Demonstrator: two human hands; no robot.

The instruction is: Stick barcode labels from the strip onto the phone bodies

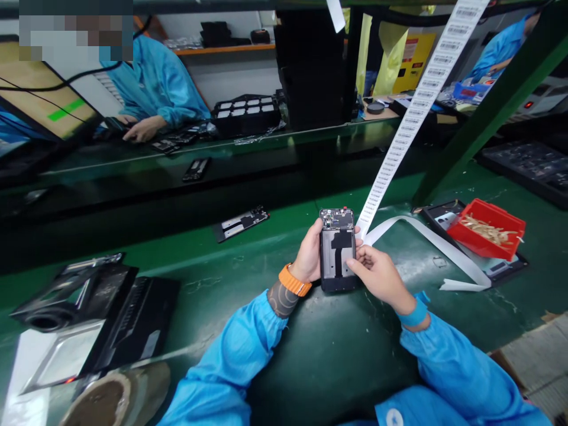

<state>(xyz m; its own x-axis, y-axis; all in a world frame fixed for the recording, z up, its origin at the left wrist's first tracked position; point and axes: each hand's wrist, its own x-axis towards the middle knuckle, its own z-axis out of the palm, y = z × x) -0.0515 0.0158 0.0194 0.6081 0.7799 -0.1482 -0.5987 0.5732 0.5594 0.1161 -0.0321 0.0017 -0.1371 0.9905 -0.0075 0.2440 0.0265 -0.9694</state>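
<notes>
An opened smartphone (338,254) without its back cover stands upright before me, its circuit board at the top and a black flex strip running down the grey middle. My left hand (308,253) grips it from the left, with fingertips showing past its right edge. At the lower right edge, my right hand (379,272) is closed, its thumb lying over the phone's side and its other fingers curled. Whether a small label is between those fingers, I cannot tell. A long strip of barcode labels (410,121) hangs down to just behind the phone's right side.
Another opened phone (243,223) lies farther back on the green bench (213,322). To the right, a red bin (486,228) holds small pale pieces. Black equipment (133,319) and a cardboard roll (118,396) stand left. A co-worker in blue (164,83) works across the bench.
</notes>
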